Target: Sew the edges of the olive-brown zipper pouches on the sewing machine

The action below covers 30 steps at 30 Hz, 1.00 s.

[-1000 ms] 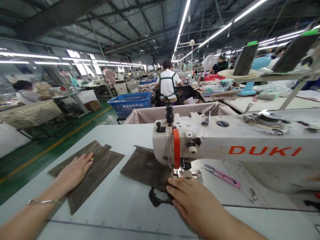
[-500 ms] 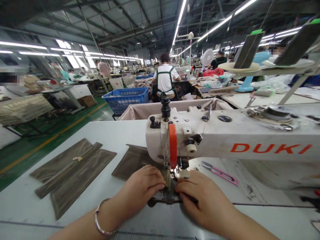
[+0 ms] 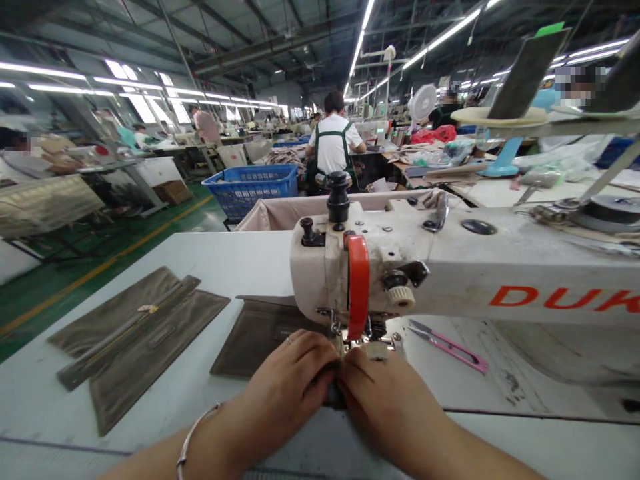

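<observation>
My left hand (image 3: 287, 390) and my right hand (image 3: 387, 400) meet fingertip to fingertip just under the needle of a cream sewing machine (image 3: 450, 270) with an orange guard. Both hands have bent fingers that press and pinch a dark brown fabric piece (image 3: 255, 330) lying under the presser foot. The spot where the fingers grip is hidden by the hands themselves. A bracelet shows on my left wrist.
A stack of brown fabric pieces with a zipper (image 3: 133, 340) lies on the white table (image 3: 235, 260) at the left. Pink thread snips (image 3: 447, 343) rest right of the needle. Behind are a cloth-lined bin (image 3: 280, 213), a blue basket (image 3: 250, 190) and a seated person (image 3: 334, 150).
My left hand left the fabric stack at the left and came to the needle area. Both hands have closed in together on the brown piece under the presser foot.
</observation>
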Each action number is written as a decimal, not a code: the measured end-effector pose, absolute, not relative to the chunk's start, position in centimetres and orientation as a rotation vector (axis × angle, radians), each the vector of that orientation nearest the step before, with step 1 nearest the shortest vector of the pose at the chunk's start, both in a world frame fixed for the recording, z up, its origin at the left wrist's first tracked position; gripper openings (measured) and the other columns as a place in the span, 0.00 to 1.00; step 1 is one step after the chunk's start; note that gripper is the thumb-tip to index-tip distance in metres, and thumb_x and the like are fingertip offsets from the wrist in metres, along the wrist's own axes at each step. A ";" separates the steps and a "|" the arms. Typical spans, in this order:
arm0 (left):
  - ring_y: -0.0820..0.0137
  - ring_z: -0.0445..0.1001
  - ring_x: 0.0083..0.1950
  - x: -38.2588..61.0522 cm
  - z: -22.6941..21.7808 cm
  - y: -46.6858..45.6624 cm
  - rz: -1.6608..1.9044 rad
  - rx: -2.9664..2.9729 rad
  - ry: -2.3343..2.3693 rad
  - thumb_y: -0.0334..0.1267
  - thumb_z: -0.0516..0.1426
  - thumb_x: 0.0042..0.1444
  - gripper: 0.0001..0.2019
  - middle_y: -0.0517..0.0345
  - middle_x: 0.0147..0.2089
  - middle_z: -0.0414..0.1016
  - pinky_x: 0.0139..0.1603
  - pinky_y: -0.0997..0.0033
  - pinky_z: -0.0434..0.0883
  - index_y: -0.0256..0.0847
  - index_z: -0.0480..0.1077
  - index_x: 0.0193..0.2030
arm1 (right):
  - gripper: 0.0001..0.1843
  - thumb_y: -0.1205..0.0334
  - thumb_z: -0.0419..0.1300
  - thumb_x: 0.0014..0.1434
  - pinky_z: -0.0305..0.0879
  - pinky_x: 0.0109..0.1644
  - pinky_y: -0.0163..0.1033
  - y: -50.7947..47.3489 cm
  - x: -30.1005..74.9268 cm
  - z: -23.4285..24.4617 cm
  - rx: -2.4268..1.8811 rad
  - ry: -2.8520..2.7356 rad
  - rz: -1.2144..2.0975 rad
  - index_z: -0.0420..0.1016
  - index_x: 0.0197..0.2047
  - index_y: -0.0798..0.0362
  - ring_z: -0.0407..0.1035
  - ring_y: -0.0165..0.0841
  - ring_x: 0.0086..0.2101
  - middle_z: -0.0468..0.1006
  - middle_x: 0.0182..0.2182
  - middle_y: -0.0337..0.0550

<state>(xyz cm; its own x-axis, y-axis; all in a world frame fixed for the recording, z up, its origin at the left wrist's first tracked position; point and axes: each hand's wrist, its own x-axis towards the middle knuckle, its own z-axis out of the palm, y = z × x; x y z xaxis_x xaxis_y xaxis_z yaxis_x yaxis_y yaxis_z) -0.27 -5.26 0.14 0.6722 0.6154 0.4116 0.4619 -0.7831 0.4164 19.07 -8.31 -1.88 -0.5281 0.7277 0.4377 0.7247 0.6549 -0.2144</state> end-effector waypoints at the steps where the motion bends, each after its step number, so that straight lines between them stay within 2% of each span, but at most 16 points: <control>1: 0.67 0.73 0.49 -0.3 0.1 -5.3 0.772 2.658 0.842 0.25 0.52 0.63 0.12 0.54 0.48 0.74 0.54 0.64 0.72 0.41 0.68 0.50 | 0.11 0.77 0.55 0.60 0.68 0.45 0.42 -8.5 19.2 -1.8 -1.096 -2.368 0.033 0.74 0.40 0.55 0.70 0.38 0.37 0.76 0.35 0.46; 4: 0.66 0.74 0.48 -0.1 0.2 -5.5 0.692 2.837 0.811 0.25 0.52 0.63 0.11 0.53 0.47 0.76 0.53 0.63 0.73 0.40 0.70 0.48 | 0.07 0.74 0.57 0.61 0.69 0.43 0.42 -9.0 19.8 -1.6 -1.044 -2.281 0.140 0.75 0.37 0.54 0.69 0.37 0.36 0.77 0.34 0.43; 8: 0.65 0.74 0.48 0.1 0.3 -5.6 0.686 3.003 0.752 0.27 0.51 0.65 0.09 0.52 0.46 0.76 0.54 0.62 0.73 0.39 0.71 0.44 | 0.08 0.73 0.58 0.60 0.69 0.42 0.44 -9.5 20.4 -1.4 -1.077 -2.212 0.229 0.76 0.40 0.53 0.69 0.39 0.37 0.77 0.35 0.43; 14: 0.65 0.73 0.53 0.1 0.1 -5.5 0.575 3.050 0.633 0.27 0.46 0.68 0.12 0.49 0.48 0.76 0.57 0.64 0.72 0.32 0.69 0.51 | 0.11 0.74 0.55 0.59 0.69 0.44 0.46 -9.5 20.0 -1.2 -1.050 -2.230 0.253 0.77 0.39 0.53 0.68 0.39 0.39 0.78 0.36 0.43; 17: 0.63 0.74 0.51 0.1 0.5 -5.5 0.537 3.100 0.614 0.27 0.44 0.69 0.14 0.48 0.47 0.76 0.57 0.62 0.73 0.30 0.69 0.50 | 0.11 0.74 0.56 0.57 0.69 0.42 0.46 -9.7 20.1 -1.1 -1.060 -2.244 0.239 0.77 0.39 0.53 0.68 0.39 0.38 0.77 0.35 0.43; 21: 0.64 0.75 0.47 0.3 1.2 -5.4 0.567 3.150 0.576 0.27 0.42 0.69 0.16 0.48 0.44 0.77 0.53 0.64 0.75 0.29 0.71 0.48 | 0.11 0.74 0.57 0.56 0.69 0.41 0.46 -9.9 20.3 -1.0 -1.069 -2.273 0.220 0.77 0.38 0.53 0.68 0.39 0.37 0.77 0.35 0.43; 30: 0.64 0.75 0.48 0.2 1.1 -4.3 0.526 3.040 0.571 0.26 0.47 0.67 0.10 0.48 0.46 0.76 0.52 0.65 0.75 0.32 0.68 0.48 | 0.10 0.74 0.56 0.57 0.70 0.44 0.49 -9.6 20.0 -1.0 -1.114 -2.282 0.243 0.76 0.40 0.55 0.68 0.41 0.39 0.77 0.37 0.44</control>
